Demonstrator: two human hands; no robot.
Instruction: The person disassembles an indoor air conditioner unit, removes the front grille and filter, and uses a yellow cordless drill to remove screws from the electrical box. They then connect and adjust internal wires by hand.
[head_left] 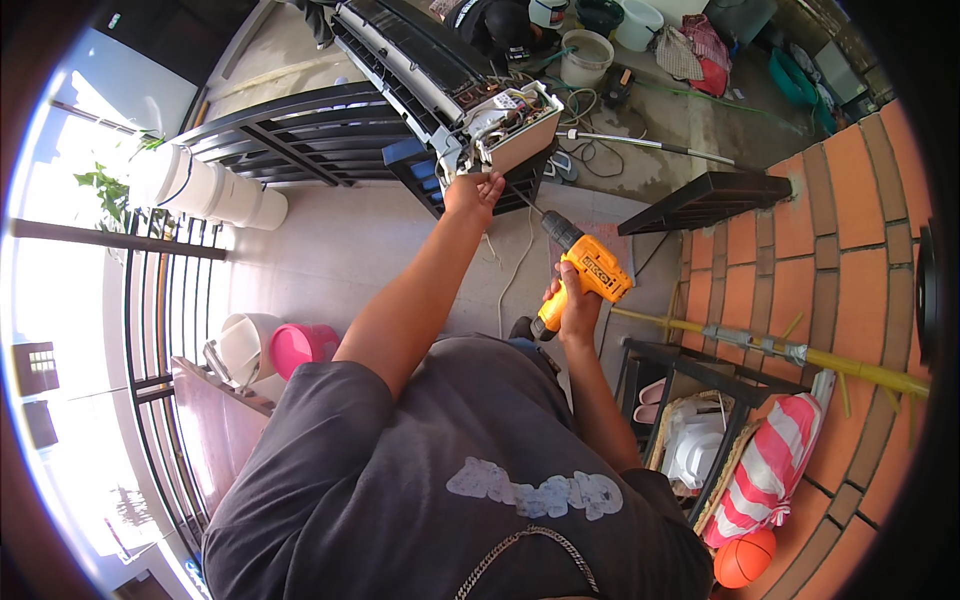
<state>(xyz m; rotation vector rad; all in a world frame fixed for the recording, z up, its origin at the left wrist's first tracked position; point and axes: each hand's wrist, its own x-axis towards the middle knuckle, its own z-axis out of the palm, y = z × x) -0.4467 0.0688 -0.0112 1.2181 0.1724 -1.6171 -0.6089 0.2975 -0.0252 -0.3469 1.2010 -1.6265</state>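
My right hand (577,303) is wrapped round the grip of a yellow and black cordless drill (600,268). Its long thin bit slants up and left toward the near end of an opened air conditioner unit (430,90). At that end, wires and small parts (505,115) lie exposed beside a pale side cover (525,140). My left hand (474,193) is raised to the unit's near corner, fingers bent together close to the bit's tip. What the fingers pinch is too small to make out.
Black metal railings (290,140) run behind and under the unit. A crouching person (495,30) works beyond it, near buckets (585,58). An orange brick wall (790,240) stands at right, with a yellow pole (850,368) and a rack (690,375). At left is a pink bucket (300,347).
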